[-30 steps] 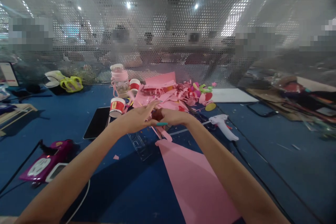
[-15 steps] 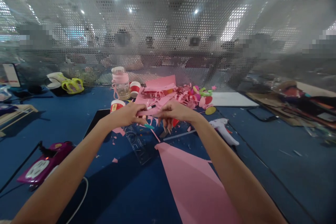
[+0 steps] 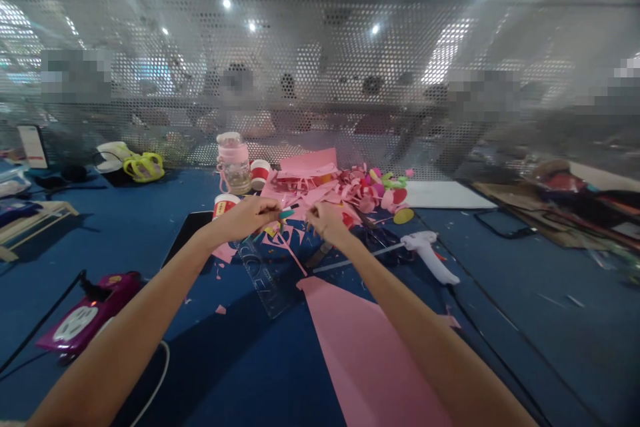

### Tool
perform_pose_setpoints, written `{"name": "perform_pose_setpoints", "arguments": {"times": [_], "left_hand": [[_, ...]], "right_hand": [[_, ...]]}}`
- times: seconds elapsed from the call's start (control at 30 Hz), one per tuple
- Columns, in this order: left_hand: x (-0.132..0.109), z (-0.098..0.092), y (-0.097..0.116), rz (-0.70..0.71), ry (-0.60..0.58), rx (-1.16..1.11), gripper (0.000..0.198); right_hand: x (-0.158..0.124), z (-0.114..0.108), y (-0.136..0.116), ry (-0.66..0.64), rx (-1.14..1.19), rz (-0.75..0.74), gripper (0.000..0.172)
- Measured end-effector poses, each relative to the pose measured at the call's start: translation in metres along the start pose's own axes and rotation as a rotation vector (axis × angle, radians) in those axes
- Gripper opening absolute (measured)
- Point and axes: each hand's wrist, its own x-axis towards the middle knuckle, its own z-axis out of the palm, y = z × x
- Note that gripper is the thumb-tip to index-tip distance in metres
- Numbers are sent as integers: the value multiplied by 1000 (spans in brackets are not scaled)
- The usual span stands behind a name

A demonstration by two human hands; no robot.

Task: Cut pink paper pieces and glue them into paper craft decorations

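Observation:
Over the middle of the table, my left hand [image 3: 263, 215] pinches a slim teal pen-like item [image 3: 287, 213] with a dark end. My right hand [image 3: 327, 221] is just to its right, its fingers drawn together. Whether anything small is between those fingertips cannot be made out. Behind both hands lies a heap of pink paper scraps [image 3: 305, 177]. Below them are a clear stencil ruler [image 3: 260, 283] and thin pink strips [image 3: 293, 252]. A large pink sheet [image 3: 360, 347] stretches toward me, partly under my right forearm.
A white glue gun [image 3: 427, 257] with a cord lies right of my hand. A clear bottle [image 3: 233, 163] and red-white cups [image 3: 259, 175] stand behind my left hand. At left is a purple power strip [image 3: 93, 313]. A perforated metal screen [image 3: 320, 80] closes off the back.
The pink piece between my hands is no longer in them. My hands have moved slightly apart, and the teal item now shows at my left fingertips. My right fingers have drawn together.

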Motion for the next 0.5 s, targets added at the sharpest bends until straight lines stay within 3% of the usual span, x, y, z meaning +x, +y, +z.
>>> {"name": "perform_pose_setpoints", "arguments": {"times": [0.1,0.2,0.33,0.5], "left_hand": [[1,1,-2,2,16,22,23],[0,2,-4,-40,-35,-110,22],[1,3,-7,-90,-62,-257,16],[2,1,-3,-122,37,-141,17]], "right_hand": [[-3,27,-8,37,-160,34,42],[-9,40,-18,-7,-276,-22,48],[-12,41,-25,-125,-350,-94,32],[-15,38,-27,-207,-318,-105,31]]}}
